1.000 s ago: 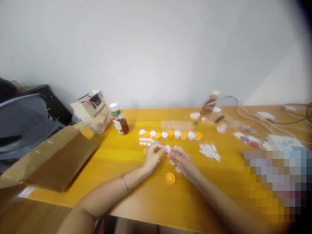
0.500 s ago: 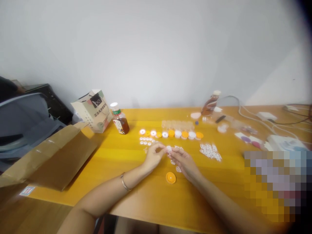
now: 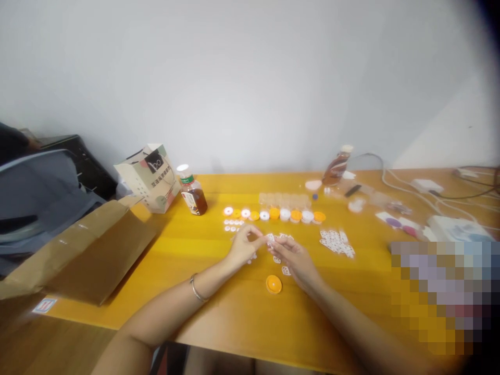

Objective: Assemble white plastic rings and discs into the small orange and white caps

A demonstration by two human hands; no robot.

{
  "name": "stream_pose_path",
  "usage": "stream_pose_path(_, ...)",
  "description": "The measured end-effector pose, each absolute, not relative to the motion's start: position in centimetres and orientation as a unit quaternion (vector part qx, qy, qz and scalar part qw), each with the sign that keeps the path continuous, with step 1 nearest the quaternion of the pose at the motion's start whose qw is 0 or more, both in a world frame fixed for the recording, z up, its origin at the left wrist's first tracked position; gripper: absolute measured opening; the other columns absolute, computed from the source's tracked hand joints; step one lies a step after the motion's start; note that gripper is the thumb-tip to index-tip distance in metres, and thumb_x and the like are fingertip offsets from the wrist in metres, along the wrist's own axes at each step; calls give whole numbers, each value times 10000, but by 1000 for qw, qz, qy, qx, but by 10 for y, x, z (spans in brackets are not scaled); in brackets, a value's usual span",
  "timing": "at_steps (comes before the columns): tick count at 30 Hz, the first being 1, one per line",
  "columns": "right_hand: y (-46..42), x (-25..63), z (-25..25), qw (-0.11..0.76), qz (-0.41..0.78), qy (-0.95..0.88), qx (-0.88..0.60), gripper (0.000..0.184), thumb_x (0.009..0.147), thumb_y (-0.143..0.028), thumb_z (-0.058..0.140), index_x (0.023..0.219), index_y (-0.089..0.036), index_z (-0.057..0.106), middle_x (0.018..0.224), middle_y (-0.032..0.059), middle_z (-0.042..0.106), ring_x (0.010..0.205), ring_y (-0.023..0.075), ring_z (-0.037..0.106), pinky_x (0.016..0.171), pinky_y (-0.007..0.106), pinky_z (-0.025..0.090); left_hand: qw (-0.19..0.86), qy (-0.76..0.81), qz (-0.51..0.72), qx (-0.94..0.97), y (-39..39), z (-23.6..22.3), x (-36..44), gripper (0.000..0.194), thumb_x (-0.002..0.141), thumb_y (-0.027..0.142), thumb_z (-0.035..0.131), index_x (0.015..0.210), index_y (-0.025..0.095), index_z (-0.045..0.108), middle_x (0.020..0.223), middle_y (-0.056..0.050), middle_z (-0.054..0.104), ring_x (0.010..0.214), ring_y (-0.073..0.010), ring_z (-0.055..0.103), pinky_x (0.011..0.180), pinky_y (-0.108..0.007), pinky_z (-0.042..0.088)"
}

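Note:
Between the fingertips of both hands is a small white plastic piece (image 3: 270,239), too small to make out fully. My left hand (image 3: 246,245) pinches toward it from the left, thumb and fingers meeting at its edge. My right hand (image 3: 296,258) grips it from the right, fingers closed. Several white cut-out pieces (image 3: 286,271) lie under and beside my right hand. Nearer to me sits a round orange cap (image 3: 274,284). Beyond the hands runs a row of white and orange round caps (image 3: 285,214), with small white discs (image 3: 233,223) in front of it.
A heap of white cut-out pieces (image 3: 337,242) lies to the right. At the back stand a clear compartment tray (image 3: 284,200), a tea bottle (image 3: 192,191) and another bottle (image 3: 337,166). A cardboard box (image 3: 101,255) and a paper bag (image 3: 150,179) occupy the left; cables (image 3: 406,190) run at right.
My left hand has shifted slightly, its wrist a little lower and the thumb stretched straighter toward the small white piece. My right hand stays almost in place.

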State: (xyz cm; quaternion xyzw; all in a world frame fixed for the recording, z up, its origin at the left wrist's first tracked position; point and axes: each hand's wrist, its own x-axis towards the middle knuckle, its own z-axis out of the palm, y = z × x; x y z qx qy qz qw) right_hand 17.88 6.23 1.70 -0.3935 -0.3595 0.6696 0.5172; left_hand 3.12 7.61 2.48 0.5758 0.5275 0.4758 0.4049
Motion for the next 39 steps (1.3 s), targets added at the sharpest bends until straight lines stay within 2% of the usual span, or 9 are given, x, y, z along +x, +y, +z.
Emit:
stream_pose_path(5,62,179,18,518,676,-352,-390,165,541,-268,764,666,-211,673,733,-21,691,722,127,630,779,271,478,430,502,456,596,77,29,30,219,682,292,627,873,190,591,814,-15,603,668,-115,579,571,-218,467)
stream_pose_path(15,61,179,19,514,676,-352,-394,173,543,-258,762,681,-208,671,734,-19,692,724,131,633,798,287,474,458,495,442,591,79,22,32,224,698,335,608,838,161,627,757,-36,648,642,-132,598,542,-212,478)
stream_pose_path(20,62,179,17,513,676,-350,-396,180,537,-263,765,669,-201,658,726,-21,687,726,133,633,800,288,475,463,515,418,588,80,22,32,267,699,365,599,855,150,629,747,-31,648,503,-87,559,453,-184,449)
stream_pose_path(24,63,180,15,509,679,-352,-395,165,548,-254,760,650,-197,643,700,-27,677,707,125,632,806,287,470,480,524,395,582,78,24,32,308,724,409,555,881,149,602,722,-20,624,344,-40,453,315,-165,359)
stream_pose_path(27,62,180,15,504,677,-360,-397,167,549,-261,759,630,-191,630,675,-23,671,690,126,630,794,289,473,479,522,397,584,75,25,33,314,732,415,543,871,137,585,706,-20,611,324,-30,431,279,-147,310)
stream_pose_path(34,62,179,16,510,668,-371,-394,186,538,-268,762,628,-189,620,673,-22,660,677,125,620,777,291,475,462,502,398,613,74,28,32,295,752,397,529,874,134,579,737,-29,621,375,-40,469,340,-155,360)
stream_pose_path(39,64,182,20,496,630,-438,-406,207,594,-339,715,652,-197,576,714,-14,639,707,144,607,756,311,467,430,477,425,638,76,29,32,239,712,327,596,847,131,600,792,-48,641,685,-120,594,593,-207,474)
